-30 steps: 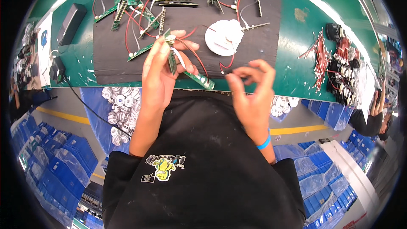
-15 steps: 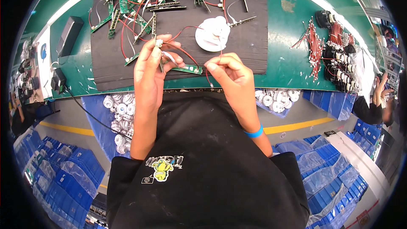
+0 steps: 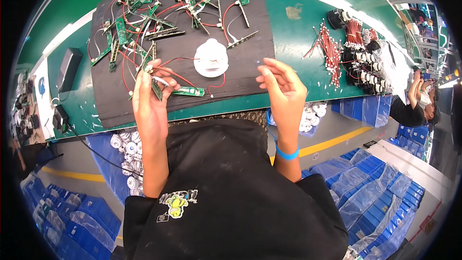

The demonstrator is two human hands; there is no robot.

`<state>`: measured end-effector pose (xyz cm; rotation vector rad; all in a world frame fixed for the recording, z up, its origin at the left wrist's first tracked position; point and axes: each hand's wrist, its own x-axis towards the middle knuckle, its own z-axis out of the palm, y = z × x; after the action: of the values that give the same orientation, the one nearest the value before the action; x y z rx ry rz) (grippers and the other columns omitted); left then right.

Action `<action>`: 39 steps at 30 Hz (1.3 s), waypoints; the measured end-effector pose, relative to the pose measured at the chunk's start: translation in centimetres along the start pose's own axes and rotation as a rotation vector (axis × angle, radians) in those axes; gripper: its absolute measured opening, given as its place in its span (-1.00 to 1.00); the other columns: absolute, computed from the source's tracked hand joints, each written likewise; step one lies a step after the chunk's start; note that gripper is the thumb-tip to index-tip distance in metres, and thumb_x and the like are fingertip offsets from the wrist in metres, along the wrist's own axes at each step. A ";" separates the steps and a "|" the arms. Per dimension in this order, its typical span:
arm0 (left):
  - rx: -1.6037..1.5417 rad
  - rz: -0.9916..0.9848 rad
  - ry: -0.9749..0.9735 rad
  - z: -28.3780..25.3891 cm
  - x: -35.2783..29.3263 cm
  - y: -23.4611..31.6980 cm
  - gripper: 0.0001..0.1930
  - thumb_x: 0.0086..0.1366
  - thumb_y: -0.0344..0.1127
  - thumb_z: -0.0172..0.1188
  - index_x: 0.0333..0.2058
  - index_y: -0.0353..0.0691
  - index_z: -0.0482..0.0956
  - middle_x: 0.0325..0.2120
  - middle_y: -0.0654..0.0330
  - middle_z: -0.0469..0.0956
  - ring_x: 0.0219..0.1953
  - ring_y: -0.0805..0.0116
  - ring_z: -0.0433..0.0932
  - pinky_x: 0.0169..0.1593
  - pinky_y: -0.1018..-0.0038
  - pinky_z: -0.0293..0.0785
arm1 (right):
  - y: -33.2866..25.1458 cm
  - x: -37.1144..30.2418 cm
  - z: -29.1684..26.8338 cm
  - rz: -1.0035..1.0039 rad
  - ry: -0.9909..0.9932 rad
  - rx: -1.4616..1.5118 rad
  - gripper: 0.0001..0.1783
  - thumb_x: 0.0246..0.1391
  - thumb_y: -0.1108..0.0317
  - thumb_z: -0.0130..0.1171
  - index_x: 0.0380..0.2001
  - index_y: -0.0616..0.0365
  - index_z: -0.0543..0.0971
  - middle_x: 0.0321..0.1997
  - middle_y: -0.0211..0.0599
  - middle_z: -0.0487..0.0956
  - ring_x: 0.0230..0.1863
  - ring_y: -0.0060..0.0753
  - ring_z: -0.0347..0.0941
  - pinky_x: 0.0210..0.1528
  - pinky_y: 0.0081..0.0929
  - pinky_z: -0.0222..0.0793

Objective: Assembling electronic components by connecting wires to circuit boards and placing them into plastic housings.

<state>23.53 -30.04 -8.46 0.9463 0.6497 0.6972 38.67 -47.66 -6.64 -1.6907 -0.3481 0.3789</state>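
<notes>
Near the front of the black mat [image 3: 240, 74], my left hand [image 3: 150, 103] is closed on a small green circuit board [image 3: 157, 90] with a white connector at its top. A red wire runs from it to a second green board [image 3: 191, 91], which lies just right of my fingers. Farther right sits a round white plastic housing [image 3: 211, 60]; one thin red wire leads from it toward my left hand, another hangs off its near side and ends in a small plug. My right hand [image 3: 284, 84] is held over the mat's right edge, fingers apart, with nothing visible in it.
Several wired circuit boards [image 3: 144, 19] lie tangled across the far mat. On the green table [image 3: 298, 43] to the right are a bundle of red wires [image 3: 331, 55] and black-and-white parts [image 3: 368, 70]. A dark box [image 3: 70, 70] stands left. White parts in blue bins [image 3: 130, 149] sit below the edge.
My right hand has let go of the housing's thin red wire and moved right, its fingers spreading. The wire now lies on the mat. My left hand still holds the board. The whole view has shifted.
</notes>
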 end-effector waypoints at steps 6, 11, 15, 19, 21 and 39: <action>0.008 -0.002 -0.016 -0.1 -0.1 -0.4 -0.63 0.39 -0.18 -0.19 -0.01 -0.36 0.35 -0.25 0.05 0.44 -0.29 0.39 0.47 -0.14 0.37 0.46 | 2.9 -0.3 -1.0 0.223 -0.389 -0.005 -0.69 0.14 0.46 0.09 -0.04 0.32 0.45 -0.12 -0.08 0.57 -0.19 -0.47 0.52 -0.17 -0.59 0.41; 0.011 -0.011 -0.014 -0.2 0.1 -0.4 -0.63 0.40 -0.19 -0.21 -0.01 -0.36 0.35 -0.25 0.05 0.44 -0.29 0.39 0.47 -0.14 0.38 0.46 | 3.1 -1.1 1.0 0.320 -0.448 0.286 -0.66 0.07 0.50 0.15 -0.06 0.31 0.44 -0.18 -0.12 0.60 -0.16 -0.51 0.53 -0.11 -0.58 0.44; 0.007 -0.017 -0.015 -0.4 0.2 -0.4 -0.63 0.40 -0.19 -0.21 -0.01 -0.35 0.35 -0.25 0.07 0.44 -0.29 0.40 0.47 -0.14 0.39 0.46 | 3.5 -1.0 1.2 0.341 -0.515 0.298 -0.74 0.08 0.54 0.13 -0.13 0.36 0.45 -0.22 -0.03 0.60 -0.23 -0.41 0.56 -0.20 -0.54 0.49; 0.021 -0.008 -0.009 -0.6 0.1 -0.4 -0.63 0.40 -0.19 -0.20 0.00 -0.35 0.36 -0.24 0.06 0.45 -0.30 0.40 0.48 -0.14 0.40 0.46 | 3.0 -1.4 0.4 0.259 -0.377 0.307 -0.81 0.05 0.57 0.16 -0.23 0.36 0.51 -0.30 -0.14 0.60 -0.26 -0.47 0.54 -0.22 -0.58 0.48; 0.085 0.008 0.010 -0.3 -0.1 0.0 -0.60 0.40 -0.19 -0.21 0.05 -0.35 0.34 -0.24 0.03 0.49 -0.29 0.38 0.49 -0.14 0.41 0.45 | 2.8 -1.6 0.2 0.212 -0.319 0.302 -0.83 0.03 0.58 0.17 -0.25 0.35 0.53 -0.32 -0.20 0.60 -0.26 -0.50 0.53 -0.21 -0.62 0.47; 0.273 0.140 -0.270 0.7 -1.0 0.2 -0.65 0.33 -0.35 -0.01 0.05 -0.35 0.40 -0.03 0.09 0.44 -0.22 0.50 0.44 -0.18 0.58 0.40 | 0.1 0.2 2.8 0.162 -0.461 0.653 -0.72 0.11 0.41 0.13 -0.14 0.36 0.46 -0.38 -0.09 0.59 -0.60 -0.48 0.42 -0.64 -0.66 0.25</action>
<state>23.34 -31.09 -7.80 1.3234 0.4477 0.5981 37.63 -45.10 -7.15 -0.9808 -0.3709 0.9033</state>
